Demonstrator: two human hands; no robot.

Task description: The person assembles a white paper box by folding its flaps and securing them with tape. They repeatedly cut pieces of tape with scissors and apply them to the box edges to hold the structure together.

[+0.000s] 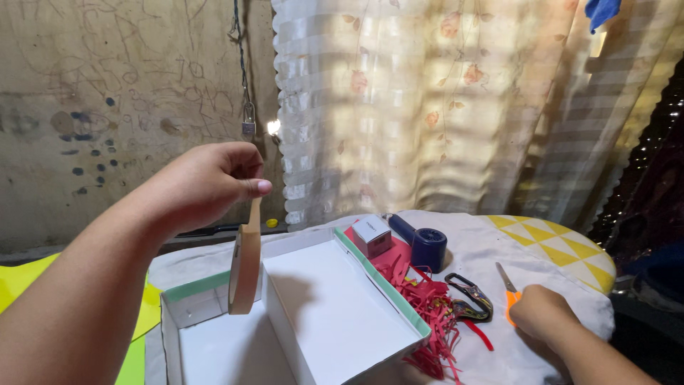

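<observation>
My left hand (206,184) is raised well above the table, fingers curled shut and pinching the top of a tan tape roll (246,267), which hangs on edge below my thumb, its long axis running almost straight up and down with the lower rim tipped slightly left. It dangles over the seam between the two open white boxes (335,314), above the near-left one's wall, with free air all around it; whether its bottom edge touches the box I cannot tell. My right hand (543,314) rests low on the right of the white cloth (484,257), closed around the orange handles of a pair of scissors (507,284); the blades point away from me and slightly left, and the handles are mostly hidden inside my fist. Between my hands lie red paper strips (431,314) spilling off the box's right edge, a black-framed pair of glasses (469,296), a small box (372,235) and a dark blue cylinder (429,248) further back. The near box walls are cut off by the bottom of the view.
</observation>
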